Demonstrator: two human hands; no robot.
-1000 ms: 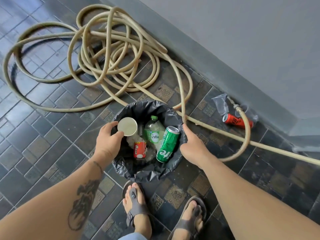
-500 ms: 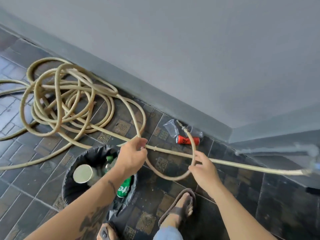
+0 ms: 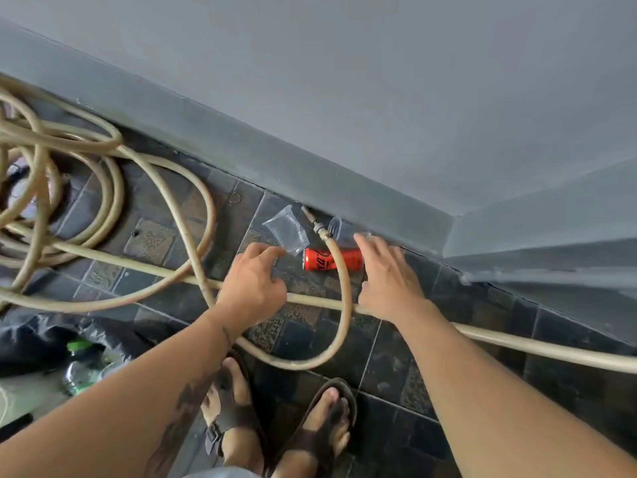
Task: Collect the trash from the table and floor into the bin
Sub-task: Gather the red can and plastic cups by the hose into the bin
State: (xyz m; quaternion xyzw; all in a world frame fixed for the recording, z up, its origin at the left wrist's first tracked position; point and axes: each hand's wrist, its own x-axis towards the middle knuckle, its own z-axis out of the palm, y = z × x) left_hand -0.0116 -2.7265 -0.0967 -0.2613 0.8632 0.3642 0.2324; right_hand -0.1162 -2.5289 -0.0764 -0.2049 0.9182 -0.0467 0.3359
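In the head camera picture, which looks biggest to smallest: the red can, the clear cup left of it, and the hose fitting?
1. Red can, partly behind the hose.
2. Clear cup; close to the can, so this order is unsure.
3. Hose fitting, clearly smallest.

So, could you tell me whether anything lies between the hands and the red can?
Yes: the hose arcs over the red can, between the left hand and the right hand, both open.

The light is soft and even, like daylight, with only weak shadows on the floor (image 3: 396,367). The wall (image 3: 379,81) looks flat grey, without glare. Straight lines bend near the edges. The bin (image 3: 41,343) at lower left is blurred.
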